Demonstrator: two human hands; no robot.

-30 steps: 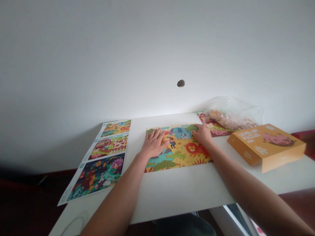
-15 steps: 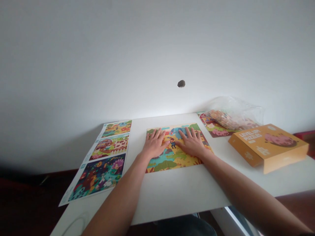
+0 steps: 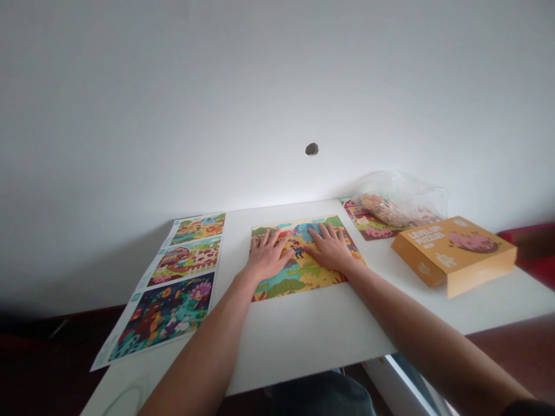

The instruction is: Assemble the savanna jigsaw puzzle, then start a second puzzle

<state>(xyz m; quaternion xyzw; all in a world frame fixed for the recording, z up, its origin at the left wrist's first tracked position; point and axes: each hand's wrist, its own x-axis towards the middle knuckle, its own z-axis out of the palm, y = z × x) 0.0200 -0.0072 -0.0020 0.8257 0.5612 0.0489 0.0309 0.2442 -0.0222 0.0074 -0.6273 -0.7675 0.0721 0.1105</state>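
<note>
1. Left hand [image 3: 267, 254]: splayed wide, flat, grips nothing.
2. Right hand [image 3: 330, 247]: same pose.
3. Assembled jigsaw puzzle [image 3: 310, 277] lies directly under both, on the bench [image 3: 295, 341]; long axis runs left-to-right across them; neither nearer.

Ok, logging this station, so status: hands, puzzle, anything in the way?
Left hand, right hand: spread on animal jigsaw puzzle. Puzzle flat on white table, hands covering parts. LEVEL UP PUZZLES box off to the right.
</note>
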